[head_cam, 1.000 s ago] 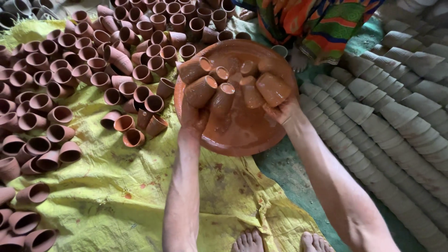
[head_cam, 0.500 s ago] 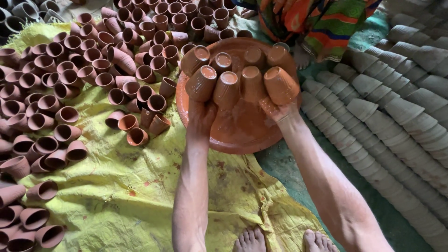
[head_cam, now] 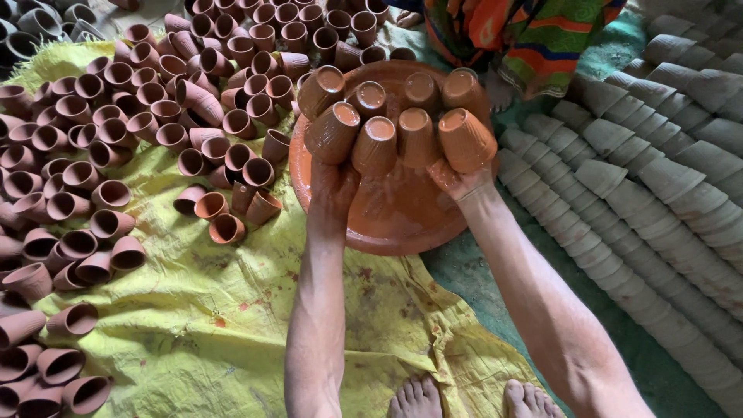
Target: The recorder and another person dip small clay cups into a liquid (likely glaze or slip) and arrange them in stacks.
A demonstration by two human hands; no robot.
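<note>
Eight wet clay cups (head_cam: 375,145) held between both hands (head_cam: 396,184)

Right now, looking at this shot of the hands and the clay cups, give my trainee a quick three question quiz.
1. True or false: both hands press against the bunch of wet cups over the clay basin.
2. What lies under the loose cups on the person's left? A: yellow sheet; B: wooden board; C: metal tray.
3. What fills the ground on the person's right?

Key: 1 true. 2 A. 3 Rows of pale stacked cups, nested on their sides.
</note>
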